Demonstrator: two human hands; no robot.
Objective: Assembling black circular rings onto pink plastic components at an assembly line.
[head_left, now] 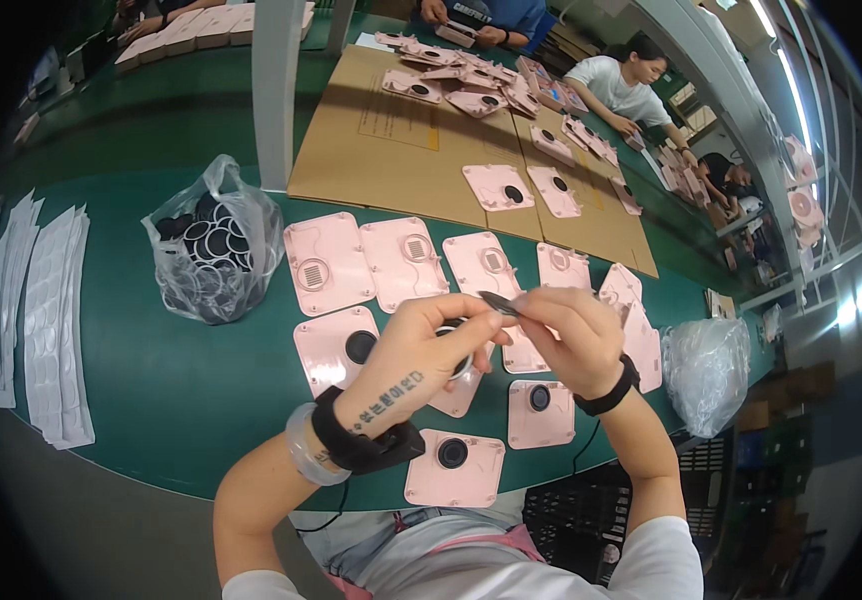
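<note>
My left hand (429,350) and my right hand (573,332) meet over the middle of the green table. Between their fingertips is a small thin dark piece (497,302), seen nearly edge-on; the right thumb and fingers pinch it, and the left fingertips close on its near end. Behind the curled left fingers shows part of a black disc with a pale rim (459,366); whether that hand holds it I cannot tell. Pink plastic panels lie beneath and around both hands. One with a black round part (453,453) lies nearest me, and another panel (541,412) lies below my right hand.
An open clear bag of black, white-rimmed discs (213,245) stands left. White padded strips (56,325) lie farther left, a bundled clear bag (708,375) right. Cardboard (371,150) bears heaped panels (471,78) behind a pale post (275,95). Co-workers sit across the table.
</note>
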